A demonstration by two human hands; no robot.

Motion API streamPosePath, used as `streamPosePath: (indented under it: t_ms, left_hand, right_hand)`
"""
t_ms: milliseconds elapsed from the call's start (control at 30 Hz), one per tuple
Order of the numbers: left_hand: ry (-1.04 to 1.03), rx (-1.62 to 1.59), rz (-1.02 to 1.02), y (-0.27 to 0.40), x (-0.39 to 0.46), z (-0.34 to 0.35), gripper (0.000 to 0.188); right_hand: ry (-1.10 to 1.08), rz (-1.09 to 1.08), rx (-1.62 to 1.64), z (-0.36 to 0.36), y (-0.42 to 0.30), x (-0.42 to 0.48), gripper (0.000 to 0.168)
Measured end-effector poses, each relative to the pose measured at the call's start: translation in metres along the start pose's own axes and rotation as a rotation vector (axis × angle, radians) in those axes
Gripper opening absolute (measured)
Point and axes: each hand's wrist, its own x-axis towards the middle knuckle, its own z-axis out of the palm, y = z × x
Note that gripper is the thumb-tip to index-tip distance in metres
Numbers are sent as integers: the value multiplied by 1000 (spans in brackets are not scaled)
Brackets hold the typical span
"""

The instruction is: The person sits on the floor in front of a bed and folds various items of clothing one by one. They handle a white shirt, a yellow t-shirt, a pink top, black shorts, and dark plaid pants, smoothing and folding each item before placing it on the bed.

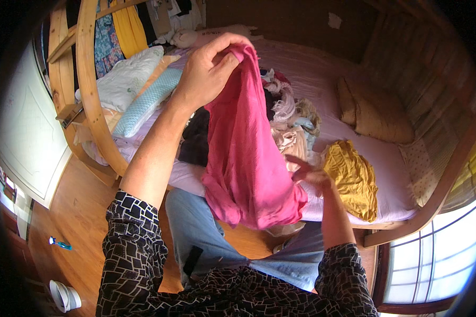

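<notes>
My left hand [216,67] is raised and pinches the top of a pink cloth garment [242,146], which hangs down in folds over the bed's edge and my knees. My right hand [311,172] is beside the garment's lower right side, fingers spread, somewhat blurred, with nothing seen in it. A mustard-yellow cloth [351,178] lies crumpled on the bed just right of that hand. Behind the pink garment is a heap of mixed clothes [283,103], with black cloth [196,138] at its left and peach cloth [291,142] nearer to me.
The bed has a lilac sheet [384,174] and a wooden frame [89,91]. A blue textured pillow [148,103] and a white pillow [127,79] lie at the left, a brown cushion [377,115] at the right. On the wooden floor are a spray bottle [60,243] and a white container [65,296].
</notes>
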Motion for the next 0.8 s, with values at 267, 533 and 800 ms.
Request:
streamPosePath:
  t_ms: [267, 533, 800]
  left_hand:
    - [175, 121, 179, 19, 21, 10, 18]
    - [233, 458, -34, -12, 40, -66, 18]
    - [495, 666, 82, -23, 94, -109, 14]
  right_hand:
    - [26, 48, 50, 110, 37, 28, 49]
    - [1054, -142, -344, 19, -106, -16, 11]
    - [1441, -819, -963, -71, -329, -60, 25]
